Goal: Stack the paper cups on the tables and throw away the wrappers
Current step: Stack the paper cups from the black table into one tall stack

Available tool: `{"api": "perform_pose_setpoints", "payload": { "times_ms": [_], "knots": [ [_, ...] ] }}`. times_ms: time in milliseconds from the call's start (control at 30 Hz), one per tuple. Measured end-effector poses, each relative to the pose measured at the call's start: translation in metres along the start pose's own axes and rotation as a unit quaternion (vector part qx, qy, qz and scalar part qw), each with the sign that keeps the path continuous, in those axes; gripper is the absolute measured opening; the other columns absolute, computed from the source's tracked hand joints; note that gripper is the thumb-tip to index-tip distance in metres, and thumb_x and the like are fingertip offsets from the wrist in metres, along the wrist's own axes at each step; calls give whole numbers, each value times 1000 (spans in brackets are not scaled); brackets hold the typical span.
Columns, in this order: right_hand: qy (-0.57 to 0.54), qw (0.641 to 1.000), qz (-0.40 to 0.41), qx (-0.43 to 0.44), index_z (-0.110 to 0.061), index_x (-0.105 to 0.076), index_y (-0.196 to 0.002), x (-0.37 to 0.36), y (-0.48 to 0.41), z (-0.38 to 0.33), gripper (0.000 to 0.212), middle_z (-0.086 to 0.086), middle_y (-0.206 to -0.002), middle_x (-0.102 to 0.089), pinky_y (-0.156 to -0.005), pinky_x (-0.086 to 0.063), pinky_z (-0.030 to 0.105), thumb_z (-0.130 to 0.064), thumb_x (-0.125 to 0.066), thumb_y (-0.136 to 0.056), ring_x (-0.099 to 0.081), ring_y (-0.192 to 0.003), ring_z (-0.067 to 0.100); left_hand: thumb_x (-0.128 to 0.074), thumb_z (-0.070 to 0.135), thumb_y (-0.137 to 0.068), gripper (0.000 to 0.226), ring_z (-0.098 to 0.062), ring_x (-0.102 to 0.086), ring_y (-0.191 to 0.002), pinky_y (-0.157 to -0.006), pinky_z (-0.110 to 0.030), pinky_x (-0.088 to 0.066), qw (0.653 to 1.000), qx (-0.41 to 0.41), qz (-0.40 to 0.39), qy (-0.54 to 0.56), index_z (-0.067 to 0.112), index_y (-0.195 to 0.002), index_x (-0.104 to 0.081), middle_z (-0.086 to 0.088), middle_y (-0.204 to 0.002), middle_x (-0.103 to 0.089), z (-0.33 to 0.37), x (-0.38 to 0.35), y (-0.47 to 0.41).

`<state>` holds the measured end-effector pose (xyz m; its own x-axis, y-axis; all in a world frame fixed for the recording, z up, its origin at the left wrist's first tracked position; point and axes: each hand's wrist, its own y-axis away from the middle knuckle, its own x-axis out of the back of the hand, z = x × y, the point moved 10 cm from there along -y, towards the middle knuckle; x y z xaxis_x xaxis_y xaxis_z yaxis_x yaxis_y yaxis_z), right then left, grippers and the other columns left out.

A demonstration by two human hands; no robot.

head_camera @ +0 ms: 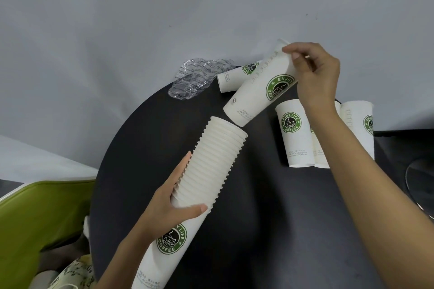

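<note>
Long stack: a long stack (211, 171) of white paper cups with ribbed rims and a round green coffee logo. It is held tilted above the near-left part of the table, with its open mouth up and to the right and its base toward the lower edge of the view.
Left hand: the left hand (169, 206) grips the long stack about halfway along. The thumb lies across the front just below the lowest rim, and the fingers stretch along the far side of the rims.
Short stack: a short stack (260, 91) of the same white logo cups, with several rims showing, is held slanted in the air. Its base points down at the long stack's mouth and is just beside the top rim; whether they touch cannot be told.
Right hand: the right hand (314, 73) pinches the short stack at its rim end, fingertips bent over the upper side. The forearm reaches in from the lower right.
Loose cups: a far cup (231, 78), white with the logo, lies on its side at the table's far edge, partly behind the short stack. The cups on the right (294, 134) lie side by side, partly under the right forearm, with their bases toward the viewer.
Wrapper: a crumpled clear plastic wrapper (199, 77) with printed text lies at the far-left edge of the table, just beside the far cup.
Table: a round black table (270, 218) bears the loose cups and the wrapper.
Surroundings: a lime-green chair (40, 213) is at the lower left. A pale grey floor (117, 30) lies beyond the table.
</note>
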<state>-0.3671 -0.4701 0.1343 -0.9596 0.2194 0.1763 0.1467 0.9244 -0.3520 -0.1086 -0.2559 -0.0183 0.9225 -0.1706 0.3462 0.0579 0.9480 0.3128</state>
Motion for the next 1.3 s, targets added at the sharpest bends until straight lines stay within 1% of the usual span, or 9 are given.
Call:
{"api": "perform_pose_setpoints", "payload": {
  "times_ms": [167, 300, 567, 800, 933, 1000, 1100, 1200, 1300],
  "knots": [
    [-19, 997, -51, -46, -15, -71, -90, -17, 20, 11, 21, -10, -83, -63, -69, -38, 18, -5, -53, -89, -44, -65, 3, -80, 50, -61, 105, 14, -33, -134, -100, -4, -34, 1000, -8, -5, 2, 54, -145, -16, 38, -146, -33, 4, -2, 5],
    [-31, 992, -104, -63, -20, -72, -88, -34, 40, 14, 22, -4, -84, -66, -71, -39, 19, -6, -54, -89, -48, -75, 15, -78, 56, -59, 105, 15, -32, -133, -98, -3, -35, 1000, -11, -6, -12, 57, -142, -15, 41, -144, -30, 6, -3, 8],
    [-50, 981, -171, -77, -20, -70, -86, -54, 71, 3, 24, -2, -89, -66, -72, -39, 10, -3, -54, -91, -52, -83, 11, -76, 61, -57, 103, 18, -31, -131, -100, -7, -34, 999, -17, -7, -32, 60, -140, -14, 45, -141, -29, 10, -6, 16],
    [-50, 973, -209, -83, -26, -69, -86, -62, 95, -3, 28, -14, -91, -67, -81, -41, 16, -4, -53, -92, -56, -89, 6, -77, 57, -59, 103, 18, -32, -131, -95, -3, -37, 999, -22, -8, -22, 58, -141, -16, 45, -141, -30, 13, -8, 26],
    [-52, 968, -227, -91, -27, -69, -86, -65, 110, -4, 25, 7, -89, -68, -68, -42, 14, -8, -54, -92, -50, -76, 23, -77, 56, -59, 102, 17, -33, -132, -98, -6, -37, 1000, -27, -9, -13, 58, -140, -16, 46, -140, -31, 16, -9, 29],
    [-51, 966, -239, -82, -25, -69, -89, -67, 117, -8, 23, 4, -89, -68, -68, -41, 12, -9, -54, -92, -52, -74, 14, -78, 55, -59, 101, 17, -34, -131, -96, -6, -38, 1000, -27, -9, -6, 59, -140, -17, 46, -139, -32, 17, -11, 30],
    [-38, 965, -249, -73, -19, -69, -93, -66, 127, -13, 19, -21, -82, -65, -65, -37, 6, -7, -54, -93, -53, -65, -7, -78, 54, -59, 101, 18, -35, -129, -96, -6, -38, 1000, -28, -6, -3, 61, -139, -17, 46, -139, -32, 20, -12, 32],
    [-34, 968, -239, -71, -14, -69, -94, -62, 132, -14, 18, -27, -77, -63, -58, -34, 6, -7, -53, -94, -48, -55, -4, -78, 53, -59, 101, 17, -36, -129, -97, -6, -39, 1000, -29, -6, 1, 61, -139, -17, 45, -139, -33, 23, -15, 32],
    [-56, 970, -218, -90, -18, -70, -92, -57, 133, -13, 20, -20, -92, -66, -60, -39, 5, -9, -52, -94, -52, -67, -2, -85, 40, -64, 102, 16, -38, -128, -94, -3, -40, 999, -31, -8, 10, 59, -140, -20, 42, -140, -36, 25, -19, 32]
  ]
}}
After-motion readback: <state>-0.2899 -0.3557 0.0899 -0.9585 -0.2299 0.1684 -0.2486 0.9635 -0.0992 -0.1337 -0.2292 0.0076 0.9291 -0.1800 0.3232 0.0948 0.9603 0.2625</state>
